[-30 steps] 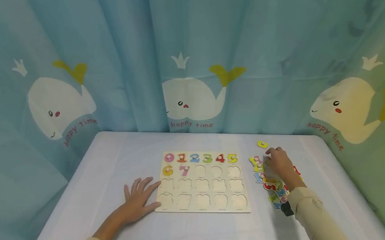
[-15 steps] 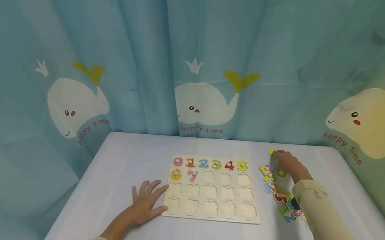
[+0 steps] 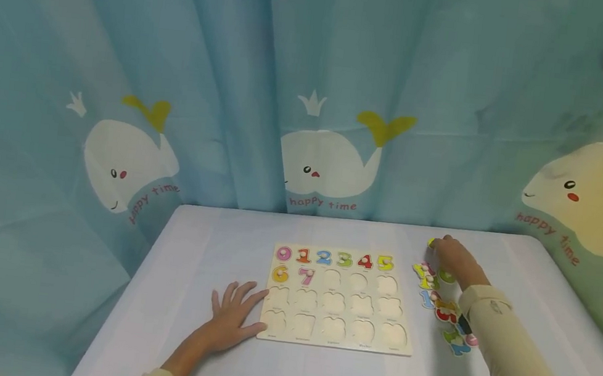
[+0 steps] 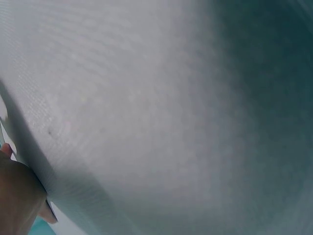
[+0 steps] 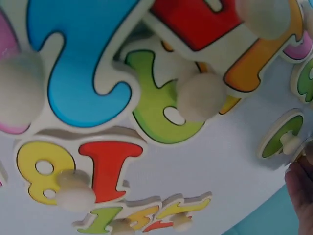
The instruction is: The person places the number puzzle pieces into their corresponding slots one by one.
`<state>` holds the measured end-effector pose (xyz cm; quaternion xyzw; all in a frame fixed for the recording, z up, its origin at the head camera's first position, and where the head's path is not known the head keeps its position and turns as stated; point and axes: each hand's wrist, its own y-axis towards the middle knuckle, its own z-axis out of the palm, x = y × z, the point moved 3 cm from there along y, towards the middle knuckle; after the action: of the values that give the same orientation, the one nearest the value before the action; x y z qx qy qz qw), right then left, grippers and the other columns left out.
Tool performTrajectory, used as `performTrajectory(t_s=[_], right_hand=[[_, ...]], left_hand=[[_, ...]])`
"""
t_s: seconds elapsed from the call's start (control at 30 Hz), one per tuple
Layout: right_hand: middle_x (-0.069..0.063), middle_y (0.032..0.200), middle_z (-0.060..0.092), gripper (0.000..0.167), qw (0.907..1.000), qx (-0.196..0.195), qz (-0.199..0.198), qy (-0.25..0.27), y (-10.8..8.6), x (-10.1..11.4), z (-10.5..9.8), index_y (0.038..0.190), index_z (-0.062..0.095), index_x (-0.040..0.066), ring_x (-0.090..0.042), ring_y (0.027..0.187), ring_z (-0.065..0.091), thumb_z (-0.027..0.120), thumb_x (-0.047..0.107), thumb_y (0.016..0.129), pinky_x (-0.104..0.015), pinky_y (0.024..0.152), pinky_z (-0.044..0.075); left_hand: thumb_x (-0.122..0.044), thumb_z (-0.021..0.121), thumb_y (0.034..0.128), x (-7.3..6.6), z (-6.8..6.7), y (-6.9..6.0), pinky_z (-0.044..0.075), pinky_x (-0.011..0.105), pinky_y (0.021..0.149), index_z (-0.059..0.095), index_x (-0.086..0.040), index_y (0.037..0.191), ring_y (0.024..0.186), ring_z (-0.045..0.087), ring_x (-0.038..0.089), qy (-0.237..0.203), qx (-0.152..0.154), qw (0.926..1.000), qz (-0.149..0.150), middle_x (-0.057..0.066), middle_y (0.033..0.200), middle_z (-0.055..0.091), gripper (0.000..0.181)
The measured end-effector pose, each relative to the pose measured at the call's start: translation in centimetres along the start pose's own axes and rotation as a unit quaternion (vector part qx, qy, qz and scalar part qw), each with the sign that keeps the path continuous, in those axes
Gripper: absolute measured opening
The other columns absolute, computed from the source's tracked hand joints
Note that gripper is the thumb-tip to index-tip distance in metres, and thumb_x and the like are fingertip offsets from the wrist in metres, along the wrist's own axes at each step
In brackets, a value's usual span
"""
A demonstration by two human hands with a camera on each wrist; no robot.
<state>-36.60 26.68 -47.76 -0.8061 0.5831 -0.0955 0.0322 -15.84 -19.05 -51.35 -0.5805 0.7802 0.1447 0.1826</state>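
Note:
A wooden number puzzle board (image 3: 337,335) lies on the table, with number pieces 0 to 7 in its upper slots. My left hand (image 3: 233,323) rests at the board's left edge, its fingers spread; the left wrist view catches only part of that hand (image 4: 19,196). At the back right, my right hand (image 3: 457,260) pinches a small yellow number piece (image 3: 432,242), mostly hidden by the fingers. The right wrist view shows those fingers (image 5: 297,188) at its right edge, beside a green round piece (image 5: 281,134) with a knob.
Loose number pieces with knobs lie in an overlapping pile right of the board, among them a blue piece (image 5: 83,63), a yellow-and-red 18 (image 5: 102,169) and a green-and-orange piece (image 5: 166,117). A curtain (image 3: 221,110) with whales hangs behind the white-covered table (image 3: 218,234).
My right hand has reached the yellow piece at the back and closed its fingers on it. The head view has turned slightly right-to-left, shifting everything rightward. My left hand stays at the board.

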Motion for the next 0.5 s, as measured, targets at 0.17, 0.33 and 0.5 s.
performTrajectory(t_s=[0.17,0.33,0.5], right_hand=[[-0.031,0.105,0.049,0.038,0.9994,-0.026,-0.002,0.023,0.19,-0.14,-0.03,0.118,0.05,-0.014,-0.044,0.095,0.053,0.062,-0.011,0.082,-0.055,0.083,0.046],[-0.034,0.116,0.045,0.042,0.9993,-0.033,-0.005,0.019,-0.14,-0.44,0.2,0.121,0.049,-0.015,-0.049,0.106,0.047,0.062,-0.013,0.082,-0.058,0.088,0.042],[-0.024,0.089,0.057,0.025,0.999,-0.044,-0.013,-0.001,-0.09,-0.42,-0.17,0.101,0.057,-0.016,-0.039,0.085,0.058,0.066,-0.014,0.077,-0.049,0.078,0.049]], left_hand=[[-0.05,0.055,0.0891,0.17,0.06,0.15,-0.006,0.075,0.093,0.04,-0.019,0.143,0.134,0.009,0.048,-0.001,0.003,1.0,0.001,0.014,0.147,0.025,0.063],[-0.051,0.054,0.089,0.08,0.27,0.29,-0.006,0.075,0.094,0.04,-0.02,0.143,0.134,0.008,0.047,0.004,0.006,1.0,-0.001,0.013,0.148,0.025,0.063],[-0.049,0.055,0.0891,-0.11,0.24,0.26,-0.006,0.074,0.094,0.041,-0.02,0.142,0.134,0.009,0.047,0.004,0.008,1.0,-0.002,0.013,0.148,0.025,0.063]])
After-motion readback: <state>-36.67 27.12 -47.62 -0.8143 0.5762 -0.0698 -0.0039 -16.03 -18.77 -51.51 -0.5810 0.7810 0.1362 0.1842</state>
